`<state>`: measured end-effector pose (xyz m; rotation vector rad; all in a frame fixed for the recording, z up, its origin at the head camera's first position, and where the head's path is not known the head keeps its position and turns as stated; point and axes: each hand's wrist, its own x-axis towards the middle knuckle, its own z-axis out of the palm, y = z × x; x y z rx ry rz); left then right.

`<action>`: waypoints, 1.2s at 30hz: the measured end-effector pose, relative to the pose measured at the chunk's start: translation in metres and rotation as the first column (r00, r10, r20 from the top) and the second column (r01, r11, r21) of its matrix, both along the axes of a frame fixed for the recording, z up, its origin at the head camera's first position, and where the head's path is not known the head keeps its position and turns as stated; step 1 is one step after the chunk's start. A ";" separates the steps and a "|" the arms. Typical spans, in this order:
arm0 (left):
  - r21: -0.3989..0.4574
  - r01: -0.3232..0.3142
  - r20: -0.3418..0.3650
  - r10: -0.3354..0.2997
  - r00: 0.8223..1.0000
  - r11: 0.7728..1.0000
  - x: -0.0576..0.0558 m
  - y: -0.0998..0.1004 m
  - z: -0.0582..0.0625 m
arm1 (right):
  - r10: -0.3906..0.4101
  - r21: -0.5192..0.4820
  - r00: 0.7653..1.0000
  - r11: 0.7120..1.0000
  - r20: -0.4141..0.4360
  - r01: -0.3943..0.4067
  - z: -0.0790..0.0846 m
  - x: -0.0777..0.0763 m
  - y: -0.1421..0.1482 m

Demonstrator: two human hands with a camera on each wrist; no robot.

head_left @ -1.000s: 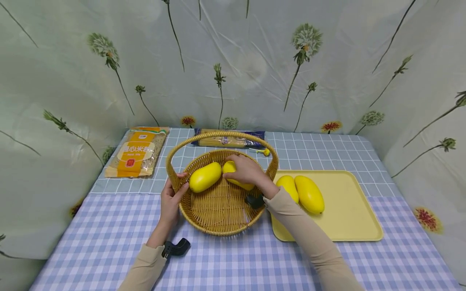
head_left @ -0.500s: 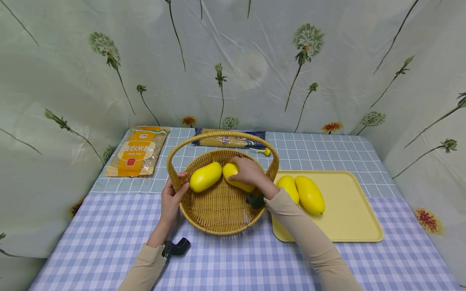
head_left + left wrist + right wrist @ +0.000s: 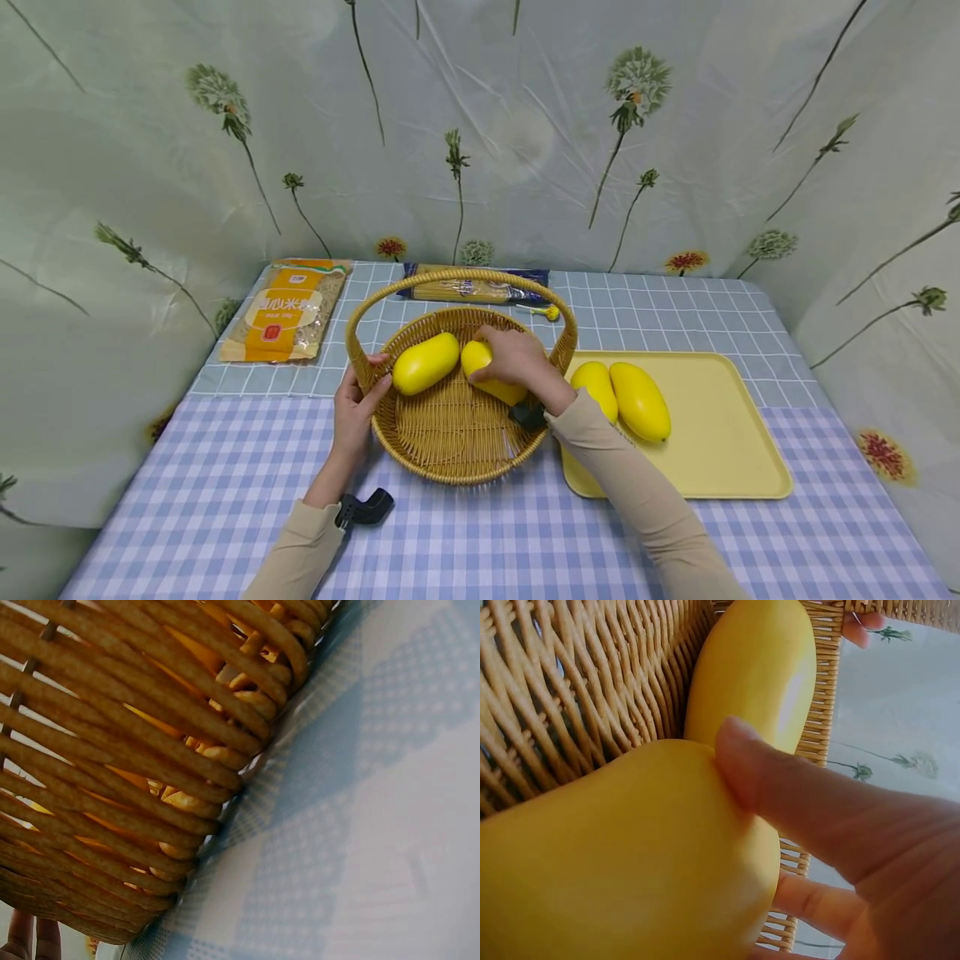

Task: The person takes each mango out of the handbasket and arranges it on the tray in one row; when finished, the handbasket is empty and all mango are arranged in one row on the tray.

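Observation:
A round wicker basket [image 3: 457, 433] with a tall arched handle stands in the middle of the table. My left hand [image 3: 355, 421] grips its left side where the handle meets the rim, thumb inside. Some fingers [image 3: 48, 941] show beyond the weave in the left wrist view. Inside the basket, one yellow mango [image 3: 426, 364] lies at the back left. A second mango [image 3: 622, 862] lies beside it, held by my right hand [image 3: 517, 362] from above. The right thumb [image 3: 742, 754] presses on its end, and the hand covers part of it in the head view.
Right of the basket, a yellow tray [image 3: 720, 433] bears two more mangoes [image 3: 640, 402], one partly behind the right sleeve. A grain bag [image 3: 285, 312] lies back left. A noodle pack [image 3: 472, 287] and a small yellow-ended item [image 3: 551, 312] lie behind the basket.
The right thumb has shifted slightly rightward on the second mango, showing more of its end. The left hand and basket stay in place; the head view has drifted slightly.

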<state>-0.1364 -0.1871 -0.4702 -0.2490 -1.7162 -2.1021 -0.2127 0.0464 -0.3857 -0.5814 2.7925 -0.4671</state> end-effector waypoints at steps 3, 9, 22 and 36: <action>-0.001 0.002 -0.003 -0.002 1.000 1.000 -0.001 0.000 0.000 | 0.002 0.014 1.000 1.000 0.008 -0.002 0.001 0.001 0.001; 0.000 0.006 -0.009 -0.006 1.000 1.000 -0.001 0.000 0.000 | 0.040 0.027 0.998 0.999 0.048 -0.041 0.001 0.003 0.001; -0.012 -0.002 0.006 0.002 1.000 1.000 0.001 0.000 0.001 | 0.117 0.058 0.991 0.991 0.066 -0.121 0.000 0.006 -0.002; -0.013 -0.009 0.028 0.009 1.000 1.000 0.001 0.001 0.001 | 0.158 -0.008 0.986 0.987 0.051 -0.158 0.007 0.014 0.002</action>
